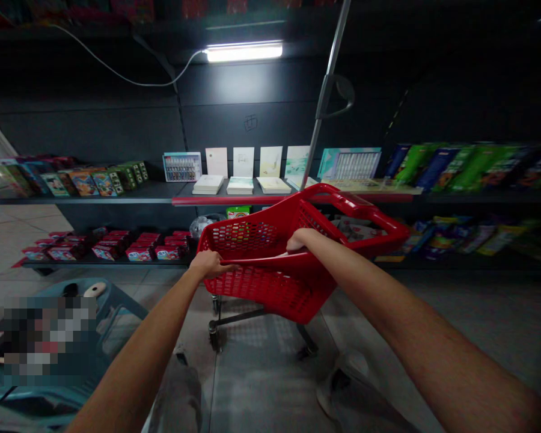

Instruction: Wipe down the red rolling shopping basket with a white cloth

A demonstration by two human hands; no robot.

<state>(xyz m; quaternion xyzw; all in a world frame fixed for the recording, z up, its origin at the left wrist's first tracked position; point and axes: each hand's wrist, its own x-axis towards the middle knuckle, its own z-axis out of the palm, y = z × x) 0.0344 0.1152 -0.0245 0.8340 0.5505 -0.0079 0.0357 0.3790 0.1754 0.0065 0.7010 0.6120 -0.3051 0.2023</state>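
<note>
A red plastic shopping cart (270,282) with a perforated basket stands sideways in front of me. My left hand (207,265) is closed over the near rim at the basket's left end, its thumb lying along the edge. Farther right, my right hand (299,239) is closed at the same near rim, with its fingertips hidden inside the basket. The cart's red handle (365,210) is at the right, beyond my right forearm. A metal pole (327,90) with a dark loop rises behind the cart.
Behind the cart, a dark shelf (153,193) holds upright cards (243,161), stacked white boxes, snack bags (455,165) and small boxes. Red packs (112,243) fill the lower shelf. A blue-grey plastic stool (117,294) stands at my left. A lit tube lamp (244,52) hangs above.
</note>
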